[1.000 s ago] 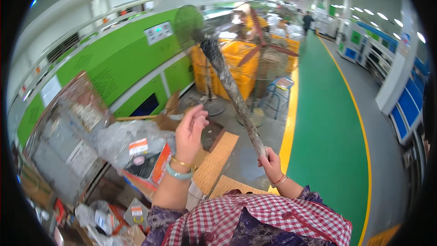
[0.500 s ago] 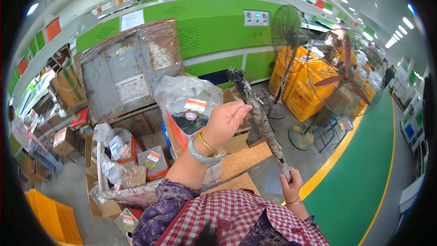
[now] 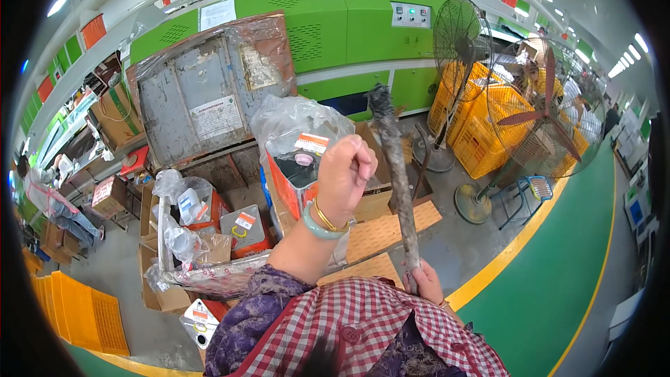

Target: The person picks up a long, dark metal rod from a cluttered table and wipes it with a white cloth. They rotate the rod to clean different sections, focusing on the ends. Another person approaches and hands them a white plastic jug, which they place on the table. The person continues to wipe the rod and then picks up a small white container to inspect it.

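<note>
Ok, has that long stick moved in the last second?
Yes, leftward in this view: a second ago the stick crossed in front of the yellow crates; now it shows clear to their left.

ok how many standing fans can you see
2. The dark-caged fan stands in front of the green machine; the red-bladed fan stands to its right, beside the blue stool. More could be hidden in the cluttered background.

red-checked garment, purple sleeve, pale-green bangle
</note>
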Available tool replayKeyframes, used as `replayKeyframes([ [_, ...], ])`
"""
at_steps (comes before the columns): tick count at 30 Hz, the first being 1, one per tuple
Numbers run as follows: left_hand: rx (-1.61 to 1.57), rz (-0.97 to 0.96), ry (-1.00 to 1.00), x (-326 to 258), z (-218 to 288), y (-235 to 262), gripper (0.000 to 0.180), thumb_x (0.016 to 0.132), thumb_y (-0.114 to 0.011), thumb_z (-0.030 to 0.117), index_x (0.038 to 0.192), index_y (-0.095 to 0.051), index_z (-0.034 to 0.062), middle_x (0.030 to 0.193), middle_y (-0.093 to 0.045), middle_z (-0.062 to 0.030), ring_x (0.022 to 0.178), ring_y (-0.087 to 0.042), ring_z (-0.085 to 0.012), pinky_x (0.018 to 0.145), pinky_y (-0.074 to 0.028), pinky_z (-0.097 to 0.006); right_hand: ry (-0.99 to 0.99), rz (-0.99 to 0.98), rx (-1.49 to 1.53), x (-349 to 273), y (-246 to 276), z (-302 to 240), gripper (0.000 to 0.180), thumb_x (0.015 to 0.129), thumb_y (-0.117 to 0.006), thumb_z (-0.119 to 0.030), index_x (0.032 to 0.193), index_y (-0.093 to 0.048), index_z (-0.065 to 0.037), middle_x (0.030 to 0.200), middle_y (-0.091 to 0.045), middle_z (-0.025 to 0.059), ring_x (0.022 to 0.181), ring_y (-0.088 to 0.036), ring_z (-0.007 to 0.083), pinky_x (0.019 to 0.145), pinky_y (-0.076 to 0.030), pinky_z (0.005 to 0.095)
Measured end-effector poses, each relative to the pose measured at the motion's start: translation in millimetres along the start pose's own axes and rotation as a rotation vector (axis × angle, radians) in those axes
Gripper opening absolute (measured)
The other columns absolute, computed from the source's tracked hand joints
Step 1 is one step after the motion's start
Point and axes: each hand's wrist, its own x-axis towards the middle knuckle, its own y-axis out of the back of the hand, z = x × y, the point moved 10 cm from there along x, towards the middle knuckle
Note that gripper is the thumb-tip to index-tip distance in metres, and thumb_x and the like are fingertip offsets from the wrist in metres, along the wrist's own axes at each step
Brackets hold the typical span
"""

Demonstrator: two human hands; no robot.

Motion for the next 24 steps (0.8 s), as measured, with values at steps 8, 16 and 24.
replayKeyframes([
  [8, 0.578, 0.068, -0.049, 7.8, -8.3, 9.9, 0.02, 0.092, -0.047, 0.016, 0.093, -0.058, 0.0002, 0.071, -0.057, -0.0027, 0.06, -0.05, -0.0069, 0.055, -0.042, -0.02, 0.364, 0.461, -0.445, -18.4, 50.7, -22.9, 0.025, 0.082, -0.061, -0.011, 0.102, -0.053, 0.0, 0.079, -0.054, 0.0031, 0.067, -0.049, 0.0087, 0.059, -0.042, 0.0228],
  [16, 0.689, -0.058, 0.251, -6.2, -65.3, 4.7, 0.027, 0.09, -0.052, 0.028, 0.09, -0.057, 0.0013, 0.075, -0.059, -0.003, 0.063, -0.052, -0.0066, 0.057, -0.043, -0.02, 0.6, 0.876, -1.022, -60.4, 64.3, -79.8, 0.034, 0.063, -0.067, 0.001, 0.093, -0.054, -0.003, 0.082, -0.052, 0.0144, 0.073, -0.052, 0.0302, 0.064, -0.043, 0.0334],
  [24, 0.835, -0.116, 0.451, -15.9, -90.0, -3.2, 0.035, 0.083, -0.062, 0.034, 0.079, -0.059, -0.0007, 0.063, -0.06, -0.0048, 0.054, -0.055, -0.0096, 0.05, -0.044, -0.021, 0.609, 1.103, -1.381, -93.2, 69.0, -95.6, 0.039, 0.058, -0.063, 0.002, 0.096, -0.057, -0.006, 0.085, -0.05, 0.0134, 0.08, -0.049, 0.0309, 0.071, -0.04, 0.0394],
])
